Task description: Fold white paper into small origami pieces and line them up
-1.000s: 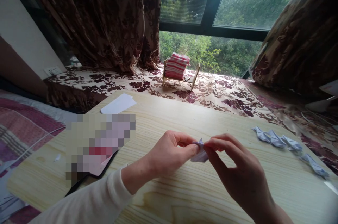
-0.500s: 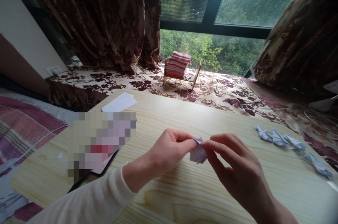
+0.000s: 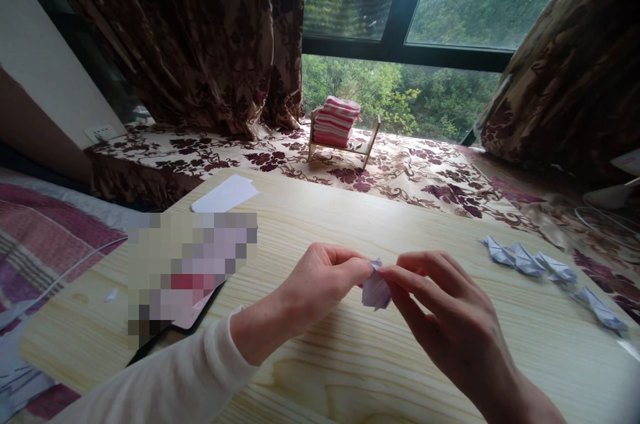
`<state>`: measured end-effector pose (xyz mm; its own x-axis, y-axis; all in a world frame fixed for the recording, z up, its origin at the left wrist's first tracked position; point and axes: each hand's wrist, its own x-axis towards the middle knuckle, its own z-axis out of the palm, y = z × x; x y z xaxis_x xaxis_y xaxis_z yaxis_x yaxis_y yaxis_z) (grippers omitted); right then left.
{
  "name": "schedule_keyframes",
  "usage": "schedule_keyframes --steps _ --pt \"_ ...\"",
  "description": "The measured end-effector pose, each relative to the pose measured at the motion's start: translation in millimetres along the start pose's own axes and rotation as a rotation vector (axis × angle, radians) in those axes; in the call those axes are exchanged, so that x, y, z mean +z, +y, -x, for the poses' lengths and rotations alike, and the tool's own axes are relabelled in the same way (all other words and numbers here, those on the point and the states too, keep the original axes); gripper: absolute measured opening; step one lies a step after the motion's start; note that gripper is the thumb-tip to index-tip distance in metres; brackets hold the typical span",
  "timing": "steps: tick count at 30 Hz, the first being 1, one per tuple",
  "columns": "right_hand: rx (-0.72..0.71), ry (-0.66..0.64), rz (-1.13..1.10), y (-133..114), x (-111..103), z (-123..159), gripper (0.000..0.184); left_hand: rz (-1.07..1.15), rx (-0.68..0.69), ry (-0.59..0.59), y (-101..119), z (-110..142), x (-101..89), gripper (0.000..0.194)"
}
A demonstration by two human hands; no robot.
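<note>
A small folded piece of paper point(image 3: 376, 293), pale and creased, is held above the wooden table point(image 3: 320, 217). My left hand point(image 3: 325, 281) pinches its upper left edge between thumb and forefinger. From the other side, my right hand point(image 3: 445, 307) grips the paper's top right part with thumb and fingertips. Part of the paper is hidden behind the fingers. Several folded paper pieces point(image 3: 529, 261) of similar look lie in a slanting row at the table's right side.
White paper strips point(image 3: 225, 194) lie at the far left of the table, near a blurred-out phone-like object point(image 3: 200, 311). A paper scrap point(image 3: 111, 295) is at the left edge. Behind, a small wooden rack point(image 3: 370, 144) with striped cloths point(image 3: 336, 123) stands on the windowsill.
Both hands keep their pinch on the paper, which has shifted and turned only very slightly. Everything else lies as before.
</note>
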<state>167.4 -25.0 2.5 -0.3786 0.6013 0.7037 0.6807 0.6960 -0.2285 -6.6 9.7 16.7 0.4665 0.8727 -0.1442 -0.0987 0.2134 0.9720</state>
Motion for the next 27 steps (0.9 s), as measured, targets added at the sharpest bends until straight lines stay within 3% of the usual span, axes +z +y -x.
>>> schedule_keyframes --steps 8,13,16,22,27 --pt "0.036 0.015 -0.028 -1.6 -0.3 -1.2 0.035 -0.155 0.071 0.073 -0.9 1.0 0.0 0.027" --pt "0.323 0.07 -0.08 -3.4 2.2 -0.2 0.015 -0.385 0.258 0.202 0.1 3.7 2.2 0.024" --pt "0.406 0.061 -0.114 -4.0 3.5 -0.3 0.015 -0.449 0.355 0.196 -0.7 5.5 4.0 0.024" --pt "0.387 0.026 -0.199 -4.7 4.6 -1.0 0.009 -0.456 0.394 0.168 -1.1 8.7 6.4 0.022" --pt "0.322 0.022 -0.204 -2.3 5.4 -0.4 0.008 -0.386 0.334 0.135 -1.5 5.8 6.9 0.021"
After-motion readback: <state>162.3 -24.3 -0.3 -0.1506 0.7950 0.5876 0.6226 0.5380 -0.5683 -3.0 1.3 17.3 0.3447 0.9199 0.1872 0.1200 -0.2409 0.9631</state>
